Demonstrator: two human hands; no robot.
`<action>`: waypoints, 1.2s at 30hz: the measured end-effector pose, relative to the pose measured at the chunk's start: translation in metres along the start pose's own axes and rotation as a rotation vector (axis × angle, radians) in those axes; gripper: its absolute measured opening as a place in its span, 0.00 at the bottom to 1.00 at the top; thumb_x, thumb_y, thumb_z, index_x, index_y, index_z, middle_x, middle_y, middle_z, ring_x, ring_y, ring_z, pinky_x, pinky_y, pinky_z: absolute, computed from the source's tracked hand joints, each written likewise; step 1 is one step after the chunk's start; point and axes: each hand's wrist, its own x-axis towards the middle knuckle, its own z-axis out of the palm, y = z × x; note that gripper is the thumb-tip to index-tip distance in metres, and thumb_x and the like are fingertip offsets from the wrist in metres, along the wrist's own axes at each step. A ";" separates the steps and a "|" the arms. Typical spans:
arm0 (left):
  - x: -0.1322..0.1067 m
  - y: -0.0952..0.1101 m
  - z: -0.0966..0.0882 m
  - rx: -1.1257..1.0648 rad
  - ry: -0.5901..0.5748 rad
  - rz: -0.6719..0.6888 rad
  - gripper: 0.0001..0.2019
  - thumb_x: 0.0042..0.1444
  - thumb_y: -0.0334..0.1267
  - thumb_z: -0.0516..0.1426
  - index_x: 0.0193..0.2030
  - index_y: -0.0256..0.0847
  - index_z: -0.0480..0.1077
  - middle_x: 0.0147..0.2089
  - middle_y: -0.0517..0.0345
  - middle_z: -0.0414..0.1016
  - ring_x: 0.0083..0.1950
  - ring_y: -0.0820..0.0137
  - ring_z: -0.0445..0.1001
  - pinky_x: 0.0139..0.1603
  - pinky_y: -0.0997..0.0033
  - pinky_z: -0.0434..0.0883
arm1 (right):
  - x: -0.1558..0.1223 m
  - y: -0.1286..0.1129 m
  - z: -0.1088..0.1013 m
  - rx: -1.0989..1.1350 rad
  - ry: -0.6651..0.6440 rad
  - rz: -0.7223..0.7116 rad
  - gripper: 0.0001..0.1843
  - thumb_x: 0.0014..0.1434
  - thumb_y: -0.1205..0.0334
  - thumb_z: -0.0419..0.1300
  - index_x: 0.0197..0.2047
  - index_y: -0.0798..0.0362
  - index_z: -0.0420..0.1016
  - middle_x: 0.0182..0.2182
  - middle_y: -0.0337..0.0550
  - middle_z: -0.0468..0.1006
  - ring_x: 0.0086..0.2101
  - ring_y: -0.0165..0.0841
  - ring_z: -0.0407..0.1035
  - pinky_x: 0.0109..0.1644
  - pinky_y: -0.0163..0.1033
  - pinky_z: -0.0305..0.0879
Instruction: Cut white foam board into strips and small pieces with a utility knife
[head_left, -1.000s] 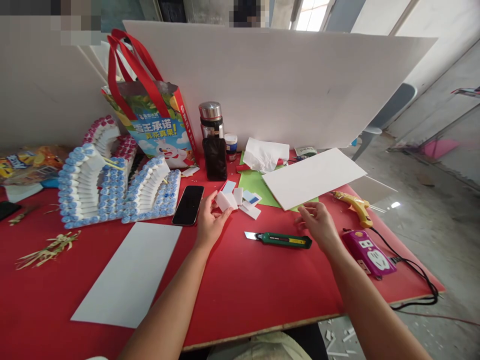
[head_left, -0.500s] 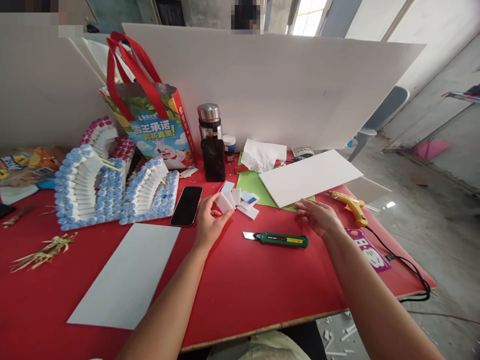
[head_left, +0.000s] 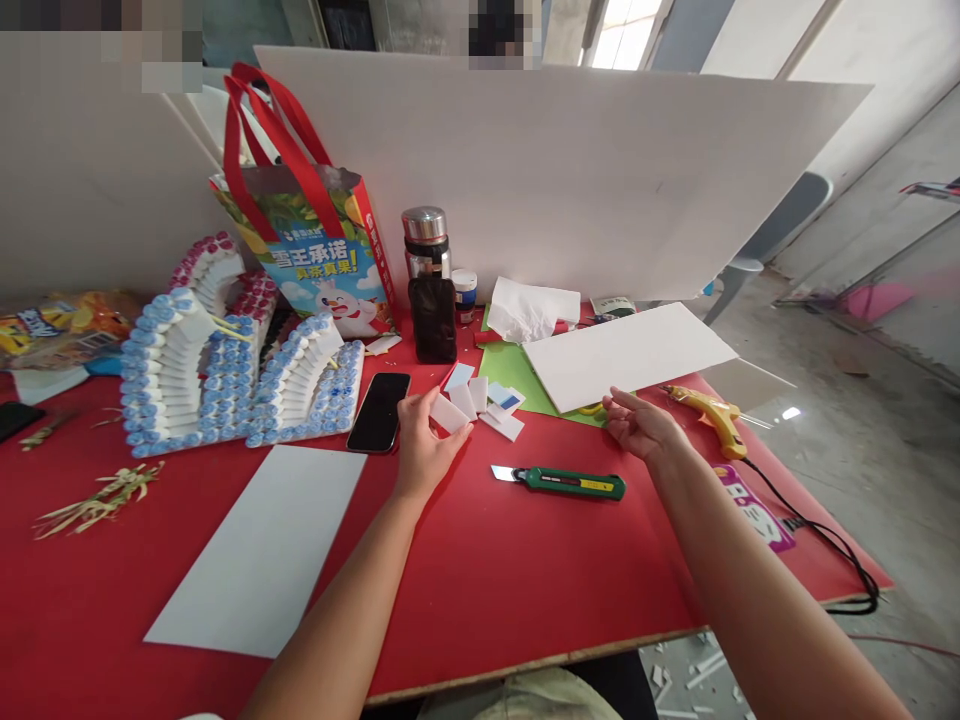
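Note:
My left hand is beside a loose group of small white cut pieces. Its thumb and fingers are apart around the nearest piece, with no firm grip visible. My right hand hovers palm up by the front edge of a white board, fingers loosely bent and nothing in them. A yellow curved thing peeks out under that board's edge. Between my hands lies a green utility knife, its blade out and pointing left.
A phone, another white board and blue-and-white bundled stacks lie leftward. Behind stand a bottle and a shopping bag. At right are a yellow glue gun with its cord and a purple packet.
The view has shifted slightly. My right hand has moved a little away from the board's edge, uncovering the yellow thing. My left thumb and fingers have spread slightly by the pieces.

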 end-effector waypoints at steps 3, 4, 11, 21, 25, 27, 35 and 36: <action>0.001 0.000 0.001 -0.077 0.028 -0.037 0.31 0.50 0.46 0.68 0.60 0.45 0.66 0.55 0.48 0.61 0.41 0.69 0.69 0.40 0.66 0.75 | 0.003 -0.003 0.004 0.076 0.008 0.079 0.16 0.55 0.67 0.69 0.27 0.54 0.64 0.19 0.33 0.64 0.15 0.18 0.50 0.12 0.21 0.50; 0.001 -0.001 0.001 -0.107 0.044 -0.045 0.31 0.50 0.47 0.68 0.60 0.45 0.66 0.55 0.49 0.61 0.40 0.70 0.69 0.39 0.67 0.75 | 0.000 -0.004 0.005 0.095 0.012 0.080 0.16 0.53 0.67 0.70 0.27 0.54 0.64 0.19 0.33 0.65 0.15 0.17 0.51 0.13 0.21 0.49; 0.004 -0.002 0.002 -0.249 0.118 -0.076 0.31 0.51 0.50 0.67 0.61 0.44 0.67 0.57 0.49 0.61 0.47 0.67 0.73 0.46 0.67 0.75 | -0.080 0.030 0.008 0.075 -0.045 -0.049 0.19 0.46 0.60 0.76 0.28 0.55 0.68 0.27 0.41 0.78 0.18 0.22 0.63 0.15 0.26 0.57; -0.004 0.048 -0.019 -0.435 -0.057 -0.367 0.31 0.49 0.52 0.67 0.56 0.42 0.62 0.53 0.51 0.70 0.46 0.65 0.77 0.46 0.64 0.77 | -0.178 0.084 0.019 -0.018 -0.195 0.139 0.22 0.50 0.50 0.73 0.34 0.57 0.72 0.30 0.48 0.82 0.16 0.24 0.65 0.15 0.30 0.61; -0.026 0.053 -0.020 -0.206 -0.007 -0.308 0.33 0.48 0.51 0.68 0.58 0.46 0.63 0.57 0.51 0.70 0.50 0.63 0.75 0.50 0.64 0.74 | -0.187 0.091 0.028 -0.083 -0.337 0.126 0.22 0.53 0.46 0.71 0.35 0.56 0.72 0.30 0.47 0.82 0.17 0.26 0.66 0.16 0.31 0.60; -0.032 0.049 -0.022 -0.154 0.075 -0.302 0.34 0.48 0.51 0.68 0.59 0.46 0.63 0.58 0.50 0.70 0.51 0.63 0.75 0.50 0.64 0.74 | -0.189 0.091 0.031 -0.205 -0.460 0.100 0.22 0.57 0.44 0.66 0.34 0.57 0.74 0.27 0.46 0.80 0.15 0.25 0.63 0.17 0.32 0.58; -0.031 0.034 -0.070 -0.192 0.123 -0.373 0.39 0.43 0.51 0.70 0.61 0.42 0.65 0.53 0.49 0.72 0.46 0.64 0.76 0.45 0.66 0.75 | -0.136 0.078 -0.013 -1.138 -0.210 -0.812 0.13 0.59 0.56 0.56 0.30 0.52 0.78 0.33 0.54 0.80 0.41 0.48 0.73 0.49 0.54 0.69; -0.032 0.034 -0.076 -0.183 0.095 -0.390 0.40 0.42 0.51 0.71 0.61 0.42 0.66 0.53 0.49 0.73 0.47 0.63 0.76 0.46 0.65 0.74 | -0.125 0.081 -0.023 -1.134 -0.183 -0.803 0.13 0.59 0.56 0.55 0.34 0.52 0.79 0.36 0.54 0.81 0.41 0.48 0.74 0.49 0.54 0.70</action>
